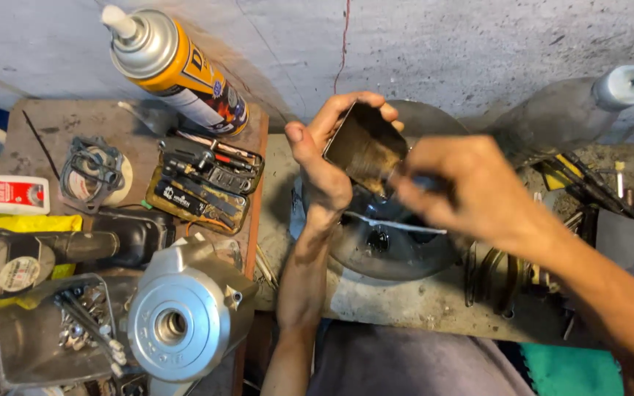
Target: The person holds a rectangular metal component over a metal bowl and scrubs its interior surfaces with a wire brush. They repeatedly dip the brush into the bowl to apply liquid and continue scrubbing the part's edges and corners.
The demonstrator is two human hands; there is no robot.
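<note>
My left hand (pixel 324 158) grips a small dark rectangular metal part (pixel 365 147), holding it tilted above a round metal basin (pixel 405 249). My right hand (pixel 464 187) is blurred and closed around a brush handle, with the bristles (pixel 376 165) pressed against the part's face. Both hands hover over the basin, which holds dark liquid and a thin pale strip (pixel 398 224).
A spray can (pixel 177 62) leans at the back left. A socket tool case (pixel 207 180), a gasket (pixel 93 169), a silver engine cover (pixel 185 312), a clear tray of bolts (pixel 53 337) and a power tool (pixel 31 253) crowd the left bench. A second can (pixel 574 110) and loose tools lie right.
</note>
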